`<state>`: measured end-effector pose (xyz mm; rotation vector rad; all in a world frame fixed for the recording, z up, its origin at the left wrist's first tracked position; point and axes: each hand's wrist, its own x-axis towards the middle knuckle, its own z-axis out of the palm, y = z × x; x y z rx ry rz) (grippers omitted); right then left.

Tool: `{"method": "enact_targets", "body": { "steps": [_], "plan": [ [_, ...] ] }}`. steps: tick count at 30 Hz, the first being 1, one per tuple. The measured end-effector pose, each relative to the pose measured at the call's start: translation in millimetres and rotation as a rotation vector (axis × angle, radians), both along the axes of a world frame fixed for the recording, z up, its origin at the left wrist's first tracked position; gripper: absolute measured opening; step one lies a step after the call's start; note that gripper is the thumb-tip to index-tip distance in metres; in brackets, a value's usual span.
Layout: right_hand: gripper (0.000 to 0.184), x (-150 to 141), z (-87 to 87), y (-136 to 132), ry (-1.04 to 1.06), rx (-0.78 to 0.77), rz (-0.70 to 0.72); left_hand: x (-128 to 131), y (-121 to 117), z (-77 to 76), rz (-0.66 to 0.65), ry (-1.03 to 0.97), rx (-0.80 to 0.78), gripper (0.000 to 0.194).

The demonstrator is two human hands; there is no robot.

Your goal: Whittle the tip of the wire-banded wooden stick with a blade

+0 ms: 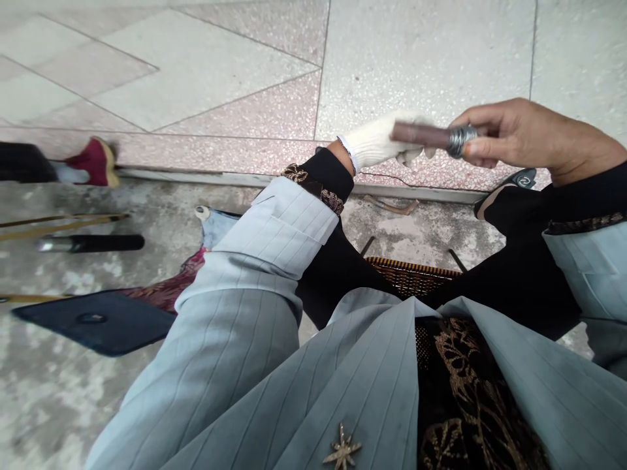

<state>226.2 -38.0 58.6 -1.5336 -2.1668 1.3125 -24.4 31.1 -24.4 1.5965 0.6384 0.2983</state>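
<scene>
My right hand [519, 134] is bare and grips the end of a brown rod [424, 134], where grey wire [460, 140] is wound in a coil. The rod points left, across the front of my left hand [385, 138], which wears a white knitted glove. The gloved fingers are curled in and partly behind the rod. Slight motion blurs them, and whatever they hold is hidden. Both hands are above the edge of the terrazzo floor, in front of my knees.
A wicker seat [411, 277] shows between my legs. On the concrete at left lie a black-handled tool [108, 243], thin yellowish sticks [63, 225] and a dark blue flat piece [98, 326]. A curved brown scrap [392, 206] lies ahead. Another person's maroon shoe [95, 162] is at far left.
</scene>
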Motion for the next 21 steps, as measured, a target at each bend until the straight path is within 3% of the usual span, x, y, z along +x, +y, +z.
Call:
{"method": "enact_targets", "body": {
  "steps": [3, 8, 11, 14, 17, 21],
  "plan": [
    [0.016, -7, 3.7, -4, -0.014, 0.114, -0.248, 6, -9, 1.5, 0.003, 0.027, -0.008, 0.023],
    [0.028, -9, -13.6, 5, -0.286, 0.186, -0.394, 15, -21, 4.4, -0.118, 0.161, 0.056, 0.019],
    [0.040, -10, -23.9, 9, -0.505, 0.269, -0.284, 14, -21, 7.3, -0.204, 0.238, 0.239, 0.024],
    [0.045, -9, -27.7, 9, -0.613, 0.234, -0.045, 11, -19, 9.1, -0.248, 0.301, 0.410, 0.026],
    [0.037, -5, -29.9, 9, -0.613, 0.193, 0.114, 10, -19, 9.7, -0.301, 0.325, 0.453, 0.025],
    [0.036, 4, -37.0, 11, -0.569, 0.215, 0.183, 11, -20, 13.4, -0.309, 0.352, 0.429, 0.020]
  ]
}}
